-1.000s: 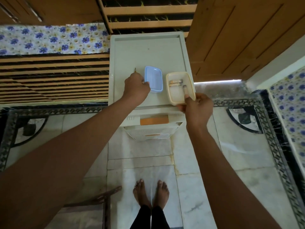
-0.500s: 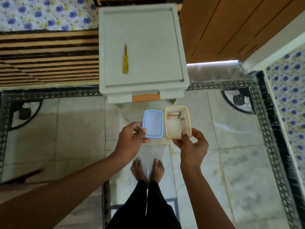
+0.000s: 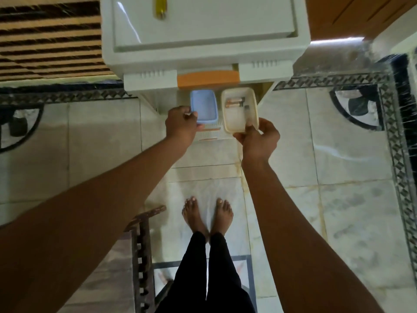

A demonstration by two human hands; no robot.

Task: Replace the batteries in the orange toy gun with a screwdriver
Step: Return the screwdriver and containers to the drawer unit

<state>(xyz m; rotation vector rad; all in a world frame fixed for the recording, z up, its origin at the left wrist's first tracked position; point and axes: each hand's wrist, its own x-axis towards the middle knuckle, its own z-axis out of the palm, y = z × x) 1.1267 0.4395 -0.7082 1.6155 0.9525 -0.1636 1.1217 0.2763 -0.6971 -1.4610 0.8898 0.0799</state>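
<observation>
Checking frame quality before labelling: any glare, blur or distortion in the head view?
Head view: glare streak on the white cabinet top; bright strip of light on the floor by the door; wide-angle bending at the edges; batteries in the tub soft, lid clear enough.

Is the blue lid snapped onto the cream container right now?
No, the left hand holds the blue lid apart, beside the open cream container in the right hand.

Left hand [image 3: 180, 123] grips a blue lid [image 3: 204, 108]; right hand [image 3: 257, 137] grips a box [image 3: 239, 110] holding batteries [image 3: 235, 102]. Both are below the cabinet [image 3: 203, 57]. A screwdriver [image 3: 160, 7] lies on the cabinet.
</observation>
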